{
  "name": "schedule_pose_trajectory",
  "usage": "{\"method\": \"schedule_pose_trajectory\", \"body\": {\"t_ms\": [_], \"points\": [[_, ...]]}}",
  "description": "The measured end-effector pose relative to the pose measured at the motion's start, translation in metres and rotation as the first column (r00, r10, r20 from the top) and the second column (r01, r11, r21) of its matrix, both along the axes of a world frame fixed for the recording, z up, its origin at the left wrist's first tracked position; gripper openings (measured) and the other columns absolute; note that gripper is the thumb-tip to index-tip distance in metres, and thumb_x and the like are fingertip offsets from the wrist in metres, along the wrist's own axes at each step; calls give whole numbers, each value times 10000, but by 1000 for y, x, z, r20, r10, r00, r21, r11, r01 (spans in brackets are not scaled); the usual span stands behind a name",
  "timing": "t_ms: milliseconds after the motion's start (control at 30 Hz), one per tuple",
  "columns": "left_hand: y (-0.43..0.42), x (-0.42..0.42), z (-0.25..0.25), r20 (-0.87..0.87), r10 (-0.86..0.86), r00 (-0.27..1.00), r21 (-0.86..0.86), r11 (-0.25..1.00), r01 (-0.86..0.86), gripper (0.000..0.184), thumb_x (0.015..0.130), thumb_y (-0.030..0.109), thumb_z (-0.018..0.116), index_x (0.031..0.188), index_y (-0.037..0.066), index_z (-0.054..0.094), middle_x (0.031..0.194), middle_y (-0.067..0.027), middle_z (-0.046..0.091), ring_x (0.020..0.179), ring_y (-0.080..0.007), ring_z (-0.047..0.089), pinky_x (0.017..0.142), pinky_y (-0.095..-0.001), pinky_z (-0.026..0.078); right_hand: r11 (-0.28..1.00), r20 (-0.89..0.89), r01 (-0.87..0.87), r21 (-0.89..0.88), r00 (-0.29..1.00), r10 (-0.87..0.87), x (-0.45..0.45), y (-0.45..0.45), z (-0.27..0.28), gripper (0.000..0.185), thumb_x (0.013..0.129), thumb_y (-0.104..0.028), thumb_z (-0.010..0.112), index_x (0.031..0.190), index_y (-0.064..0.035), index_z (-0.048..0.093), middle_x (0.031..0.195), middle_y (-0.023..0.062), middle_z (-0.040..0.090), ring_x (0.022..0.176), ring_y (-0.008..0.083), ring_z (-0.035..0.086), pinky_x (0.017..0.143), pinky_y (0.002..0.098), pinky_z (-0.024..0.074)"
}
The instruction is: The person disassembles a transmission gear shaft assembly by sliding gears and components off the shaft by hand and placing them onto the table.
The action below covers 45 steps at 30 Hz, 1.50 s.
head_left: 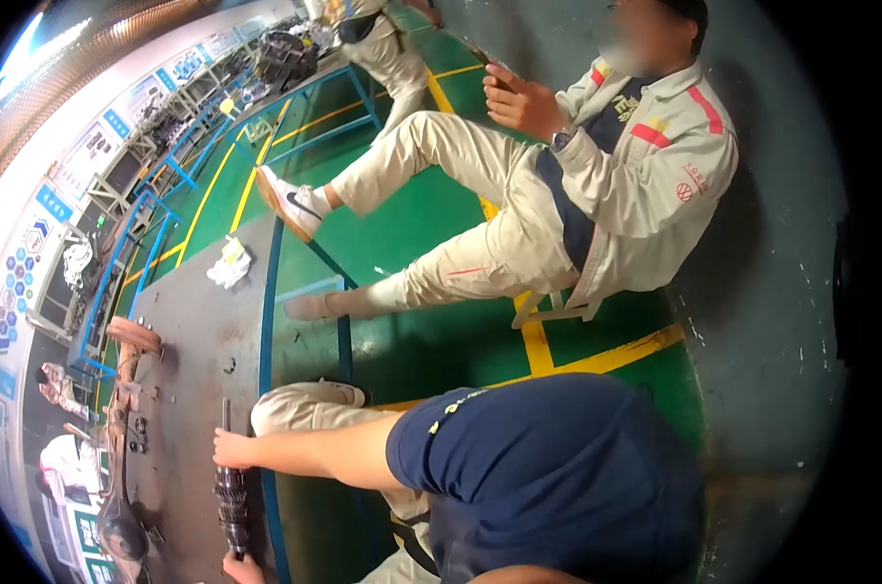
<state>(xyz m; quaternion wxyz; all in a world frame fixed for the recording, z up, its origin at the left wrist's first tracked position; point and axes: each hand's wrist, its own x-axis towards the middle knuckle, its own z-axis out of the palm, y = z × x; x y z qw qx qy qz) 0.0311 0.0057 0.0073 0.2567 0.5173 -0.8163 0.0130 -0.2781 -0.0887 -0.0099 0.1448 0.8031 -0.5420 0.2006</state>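
A metal gear shaft (233, 508) with several dark gears lies along the edge of the grey workbench. My right hand (233, 450) is closed around its upper part, and a thin bare shaft end sticks out past the fingers. At the other end, near the bottom of the view, my left hand (242, 568) has its fingers closed on the tip of the shaft; much of this hand is cut off by the frame. Small dark parts (230, 366) lie on the bench beyond my right hand.
A rusty axle (120, 428) with a round drum (134, 336) lies along the far side of the workbench (193, 341). A crumpled white cloth (230, 265) is on the bench. A seated person (645, 165) holds a phone, one shoe near the bench corner. Other people and blue-framed benches stand farther off.
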Motion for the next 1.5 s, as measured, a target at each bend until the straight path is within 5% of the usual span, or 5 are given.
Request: {"method": "schedule_pose_trajectory", "body": {"t_ms": [433, 533, 633, 1200, 1500], "points": [[18, -41, 32, -89, 318, 944, 57, 948, -314, 173, 744, 152, 615, 836, 6, 621, 841, -215, 606, 824, -393, 592, 740, -452, 487, 997, -275, -25, 67, 960, 43, -15, 17, 27, 82, 760, -199, 649, 704, -148, 680, 645, 83, 650, 606, 244, 649, 490, 384, 459], [10, -36, 27, -122, 305, 944, -46, 949, -312, 102, 721, 78, 571, 711, 18, 653, 779, -196, 648, 748, -392, 628, 682, -442, 511, 915, 165, -220, 338, 971, 173, -20, -10, 4, 163, 823, -152, 588, 957, -104, 669, 843, 137, 691, 783, 318, 674, 671, 449, 530], [-19, -14, -6, -25, 287, 958, -315, 907, -280, 58, 664, 119, 623, 653, 74, 658, 708, -167, 651, 716, -353, 645, 707, -444, 512, 961, 20, -107, 256, 994, 105, -2, -22, -1, 258, 789, -100, 559, 1037, -80, 624, 1032, 185, 656, 1052, 377, 577, 894, 510, 414], [-28, -21, -26, 132, 507, 852, -482, 784, -392, 140, 724, 105, 612, 838, 79, 535, 673, -95, 618, 679, -257, 632, 659, -355, 485, 946, 147, -218, 238, 971, 187, -23, -28, -7, 292, 750, -71, 569, 1041, -54, 550, 996, 212, 629, 1035, 404, 552, 879, 514, 360], [-15, -26, -23, 87, 488, 869, -158, 868, -471, 76, 776, 122, 589, 782, 60, 633, 788, -152, 682, 744, -311, 694, 645, -412, 561, 964, 103, -193, 182, 979, 177, -16, -6, 16, 320, 709, -130, 617, 1016, -42, 629, 964, 226, 652, 978, 420, 587, 898, 491, 410]]}}
